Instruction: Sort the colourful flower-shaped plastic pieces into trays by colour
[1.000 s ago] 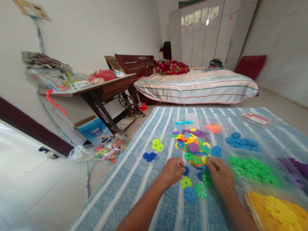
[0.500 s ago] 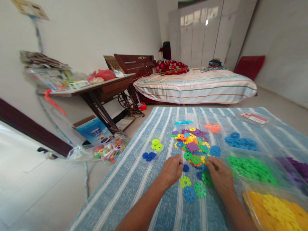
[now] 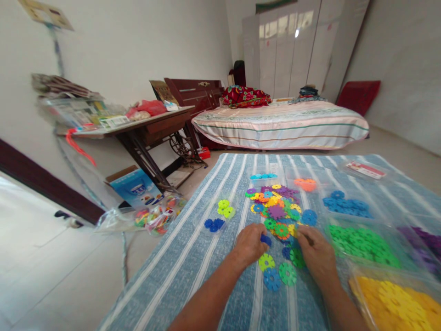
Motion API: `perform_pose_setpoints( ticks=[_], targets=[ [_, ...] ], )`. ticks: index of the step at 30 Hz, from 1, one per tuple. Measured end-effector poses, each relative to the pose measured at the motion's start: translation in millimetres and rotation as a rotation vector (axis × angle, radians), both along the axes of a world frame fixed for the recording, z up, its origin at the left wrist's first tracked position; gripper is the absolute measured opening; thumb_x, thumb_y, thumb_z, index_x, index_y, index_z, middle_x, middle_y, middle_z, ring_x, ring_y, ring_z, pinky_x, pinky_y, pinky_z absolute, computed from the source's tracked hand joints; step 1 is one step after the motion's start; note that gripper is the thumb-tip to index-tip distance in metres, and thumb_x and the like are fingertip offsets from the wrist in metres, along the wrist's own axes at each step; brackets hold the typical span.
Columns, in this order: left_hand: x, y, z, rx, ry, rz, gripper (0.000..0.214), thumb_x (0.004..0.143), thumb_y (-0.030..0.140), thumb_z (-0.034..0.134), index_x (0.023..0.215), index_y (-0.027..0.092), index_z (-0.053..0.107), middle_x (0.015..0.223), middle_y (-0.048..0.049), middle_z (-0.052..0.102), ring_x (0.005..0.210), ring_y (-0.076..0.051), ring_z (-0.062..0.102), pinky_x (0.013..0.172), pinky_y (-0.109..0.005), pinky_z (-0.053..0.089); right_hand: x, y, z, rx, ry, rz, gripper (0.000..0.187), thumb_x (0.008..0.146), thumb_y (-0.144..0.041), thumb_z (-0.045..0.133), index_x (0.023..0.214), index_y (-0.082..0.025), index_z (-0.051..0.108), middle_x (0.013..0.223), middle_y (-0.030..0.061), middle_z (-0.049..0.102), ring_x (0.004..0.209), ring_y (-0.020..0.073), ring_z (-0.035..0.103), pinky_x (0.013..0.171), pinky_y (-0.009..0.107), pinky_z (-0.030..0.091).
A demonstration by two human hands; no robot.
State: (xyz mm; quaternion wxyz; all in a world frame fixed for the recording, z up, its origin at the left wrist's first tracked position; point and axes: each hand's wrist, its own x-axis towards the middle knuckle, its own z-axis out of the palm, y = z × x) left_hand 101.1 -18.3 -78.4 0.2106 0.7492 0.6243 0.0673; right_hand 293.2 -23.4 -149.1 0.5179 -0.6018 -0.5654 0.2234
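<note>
My left hand (image 3: 250, 244) rests on the striped blue cloth (image 3: 193, 257) with its fingers curled onto a dark blue snowflake disc (image 3: 265, 239). My right hand (image 3: 316, 253) lies just to the right, fingers bent over the near edge of a mixed pile of coloured discs (image 3: 277, 209). In front of the hands lie a lime disc (image 3: 266, 262), a blue disc (image 3: 272, 278) and a green disc (image 3: 287, 273). What the right fingers hold is hidden.
Clear bags hold sorted discs: green (image 3: 361, 241), yellow (image 3: 396, 303), blue (image 3: 346, 204), purple (image 3: 425, 241). Small lime (image 3: 225, 208) and dark blue (image 3: 213, 224) groups lie left. A bag of toys (image 3: 156, 216), a sewing table (image 3: 138, 128) and a bed (image 3: 279, 122) stand beyond.
My left hand has shifted slightly right and closed its fingers over the dark blue disc. The right hand has barely moved.
</note>
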Motion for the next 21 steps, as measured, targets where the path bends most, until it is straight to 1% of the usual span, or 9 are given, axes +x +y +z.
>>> perform_pose_setpoints(
  ticks=[5,9,12,14,16,17,19,20,21],
  targets=[
    [-2.5,0.5,-3.6,0.021,-0.105,0.022,0.016,0.065,0.023,0.065,0.08,0.018,0.062,0.081,-0.0013,0.062,0.081,-0.018,0.056,0.072,-0.026,0.04,-0.7,0.1,1.0,0.0,0.015,-0.004,0.027,0.076,-0.042,0.051,0.08,-0.02,0.066,0.092,0.0056,0.066,0.092,0.0214,0.059,0.09,0.038,0.043],
    [-4.0,1.2,4.0,0.007,-0.127,0.036,0.011,0.065,0.025,0.066,0.071,0.017,0.062,0.075,0.0002,0.059,0.077,-0.016,0.055,0.069,-0.025,0.039,-0.6,0.0,1.2,-0.008,0.015,-0.004,0.027,0.075,-0.043,0.051,0.08,-0.021,0.066,0.092,0.0055,0.067,0.091,0.0218,0.059,0.089,0.038,0.043],
    [-12.6,3.5,21.9,0.0,-0.153,0.025,0.009,0.066,0.024,0.064,0.068,0.016,0.061,0.066,0.0022,0.057,0.07,-0.014,0.054,0.063,-0.022,0.038,0.2,0.0,-0.4,-0.027,0.01,0.002,0.029,0.074,-0.045,0.051,0.08,-0.02,0.066,0.092,0.0055,0.066,0.091,0.0223,0.06,0.088,0.038,0.044],
    [-25.0,7.6,40.5,0.0,-0.162,0.017,0.009,0.067,0.025,0.064,0.067,0.016,0.061,0.062,0.0031,0.056,0.066,-0.013,0.054,0.059,-0.021,0.037,0.5,-0.2,-1.9,-0.034,0.005,0.0,0.03,0.074,-0.046,0.052,0.08,-0.021,0.066,0.092,0.005,0.066,0.091,0.0223,0.06,0.087,0.037,0.044],
    [-42.7,14.3,61.4,0.025,-0.123,0.037,0.011,0.068,0.026,0.064,0.069,0.016,0.061,0.06,0.0034,0.056,0.064,-0.012,0.054,0.058,-0.02,0.037,0.4,-0.4,-2.8,-0.033,0.006,-0.002,0.03,0.074,-0.046,0.052,0.08,-0.021,0.066,0.092,0.0048,0.066,0.092,0.0222,0.06,0.088,0.037,0.043],
    [-52.8,18.4,71.2,0.028,-0.073,0.051,0.011,0.069,0.027,0.063,0.071,0.016,0.062,0.06,0.0033,0.056,0.062,-0.012,0.055,0.058,-0.02,0.037,0.2,-0.5,-2.8,-0.03,0.009,0.001,0.03,0.074,-0.046,0.051,0.079,-0.021,0.066,0.093,0.0048,0.066,0.092,0.0221,0.06,0.088,0.037,0.043],
    [-73.4,27.1,86.5,-0.016,0.105,0.1,0.01,0.071,0.026,0.06,0.076,0.017,0.063,0.058,0.0038,0.057,0.059,-0.011,0.055,0.058,-0.019,0.038,-0.3,-0.8,-2.0,-0.027,0.011,0.005,0.03,0.074,-0.046,0.051,0.079,-0.021,0.066,0.092,0.005,0.066,0.092,0.0221,0.06,0.088,0.037,0.043],
    [-82.9,31.3,91.3,-0.049,0.203,0.12,0.01,0.072,0.024,0.059,0.078,0.018,0.063,0.058,0.0041,0.057,0.058,-0.011,0.056,0.058,-0.019,0.039,-0.5,-0.8,-1.3,-0.027,0.009,0.002,0.03,0.074,-0.046,0.051,0.078,-0.021,0.066,0.092,0.0051,0.066,0.092,0.0221,0.06,0.088,0.037,0.043],
    [-91.2,34.9,93.9,-0.066,0.25,0.129,0.01,0.071,0.021,0.058,0.079,0.018,0.063,0.058,0.0041,0.058,0.057,-0.011,0.057,0.057,-0.019,0.039,-0.8,-0.9,-0.5,-0.026,0.008,0.0,0.03,0.074,-0.046,0.051,0.078,-0.021,0.066,0.092,0.0051,0.066,0.091,0.0222,0.06,0.087,0.037,0.044]
  ],
)
